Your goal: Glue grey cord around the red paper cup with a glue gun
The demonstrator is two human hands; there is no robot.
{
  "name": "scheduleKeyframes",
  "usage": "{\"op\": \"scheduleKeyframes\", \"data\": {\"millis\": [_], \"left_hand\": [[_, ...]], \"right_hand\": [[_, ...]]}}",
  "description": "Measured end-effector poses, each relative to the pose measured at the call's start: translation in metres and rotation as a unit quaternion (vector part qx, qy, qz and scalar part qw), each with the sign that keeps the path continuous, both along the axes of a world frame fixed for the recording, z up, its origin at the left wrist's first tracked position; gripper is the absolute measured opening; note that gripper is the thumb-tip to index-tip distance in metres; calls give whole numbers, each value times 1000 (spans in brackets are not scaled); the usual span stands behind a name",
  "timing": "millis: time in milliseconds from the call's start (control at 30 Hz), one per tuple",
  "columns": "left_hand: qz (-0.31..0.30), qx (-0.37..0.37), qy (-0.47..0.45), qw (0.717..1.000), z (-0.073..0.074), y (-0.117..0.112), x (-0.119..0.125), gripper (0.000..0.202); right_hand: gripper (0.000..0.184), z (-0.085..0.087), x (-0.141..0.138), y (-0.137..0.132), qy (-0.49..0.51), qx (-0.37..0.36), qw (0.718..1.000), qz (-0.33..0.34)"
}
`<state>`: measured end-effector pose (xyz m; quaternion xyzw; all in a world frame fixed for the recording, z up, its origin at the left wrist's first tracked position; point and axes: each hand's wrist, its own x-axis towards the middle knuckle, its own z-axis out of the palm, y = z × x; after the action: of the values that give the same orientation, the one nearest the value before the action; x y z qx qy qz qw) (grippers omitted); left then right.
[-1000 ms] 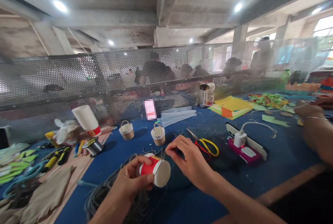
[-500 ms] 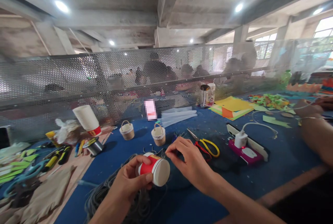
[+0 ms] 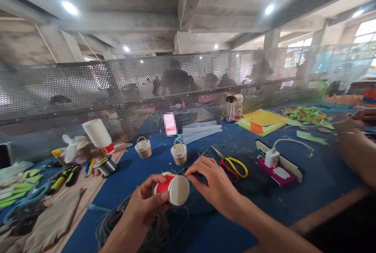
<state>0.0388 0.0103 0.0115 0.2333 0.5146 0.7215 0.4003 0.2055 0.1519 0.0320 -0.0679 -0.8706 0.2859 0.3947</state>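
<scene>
Red paper cup [image 3: 172, 188] with a white base, tipped on its side and clamped in the left hand [image 3: 147, 206], fingers wrapped round the wall, base turned toward the camera. Right hand [image 3: 214, 186] just beside it, thumb and forefinger pinched together against the edge of the cup's base; anything between those fingertips too small to tell. Under the left hand, a loose tangle of grey cord [image 3: 123, 221] on the blue worktop [image 3: 323, 174]. Just beyond the right hand, scissors [image 3: 232, 163] with yellow and red handles. Farther beyond both hands, two small woven baskets [image 3: 178, 152]. Well off past the left hand, a tilted stack of paper cups [image 3: 98, 135]. Far out past the right hand, another person's forearm [image 3: 355, 151].
</scene>
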Motion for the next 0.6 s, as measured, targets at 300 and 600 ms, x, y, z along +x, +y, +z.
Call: {"op": "scheduleKeyframes", "data": {"millis": [300,600], "left_hand": [[6,2,-27,1000,0,0,0,48],[22,9,-41,999,-3,2,-2,49]], "right_hand": [[12,-2,-1,1,15,4,1000,4],[13,-4,-3,1,13,-7,1000,4]]}}
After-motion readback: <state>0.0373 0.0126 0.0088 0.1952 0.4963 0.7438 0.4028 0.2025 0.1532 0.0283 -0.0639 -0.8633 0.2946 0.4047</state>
